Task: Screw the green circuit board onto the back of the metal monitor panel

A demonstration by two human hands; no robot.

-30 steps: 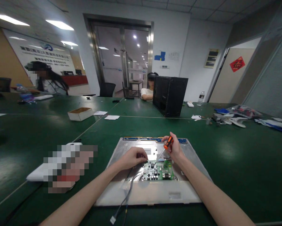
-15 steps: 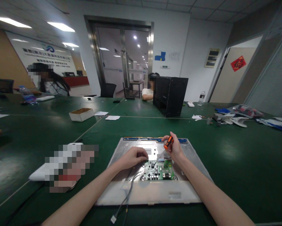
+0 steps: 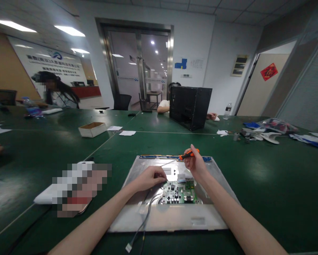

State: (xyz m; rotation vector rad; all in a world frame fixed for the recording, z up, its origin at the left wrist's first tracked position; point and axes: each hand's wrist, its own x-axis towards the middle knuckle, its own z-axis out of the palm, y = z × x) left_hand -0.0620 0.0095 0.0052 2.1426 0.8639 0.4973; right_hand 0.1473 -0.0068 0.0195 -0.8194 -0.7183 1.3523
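Two hands, the left hand and the right hand, are at work over a flat display panel, which lies back side up on the green counter. In the middle of the panel sits a green circuit board, with a flat ribbon cable at its far edge and thin dark cables leaving over the panel's near left. The left hand's thumb and fingers are drawn together at the board's far left corner; whether they pinch anything cannot be told. The right hand, above the panel's far half, is closed around an orange-and-black screwdriver whose shaft points left, clear of the board. A narrow blue circuit strip runs along the panel's far edge, and a black computer case stands beyond it.

As for progress, the panel's back is already exposed, while a white plug lies unconnected past the panel's near edge. Details are too small to show what is fastened or loose; work on the board looks partway through.
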